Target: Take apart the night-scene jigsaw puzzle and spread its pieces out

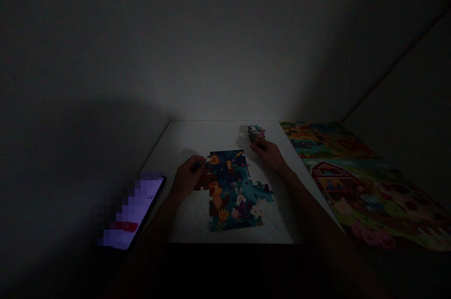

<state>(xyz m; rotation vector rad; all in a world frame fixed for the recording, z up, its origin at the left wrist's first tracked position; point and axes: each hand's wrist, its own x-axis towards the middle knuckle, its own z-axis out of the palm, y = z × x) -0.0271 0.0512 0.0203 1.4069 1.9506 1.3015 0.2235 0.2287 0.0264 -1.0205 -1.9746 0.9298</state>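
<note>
A partly joined jigsaw puzzle (229, 195) with animals on a dark blue ground lies on the white table. At its upper left edge is my left hand (188, 177), its fingers curled closed around a small dark puzzle piece (198, 166). My right hand (268, 152) is beyond the puzzle's upper right corner, thumb and fingers drawn together. Its fingertips are right by a small stack of puzzle pieces (256, 133), some striped black and white. Whatever those fingertips pinch, if anything, is hidden in the dim light.
To the right lie a farm-scene puzzle (373, 200) and, behind it, another colourful animal picture (324, 138). A lit phone (141, 214), partly pixelated, is at the left. A pale wall (225, 55) rises behind the white table (197, 137). The light is dim.
</note>
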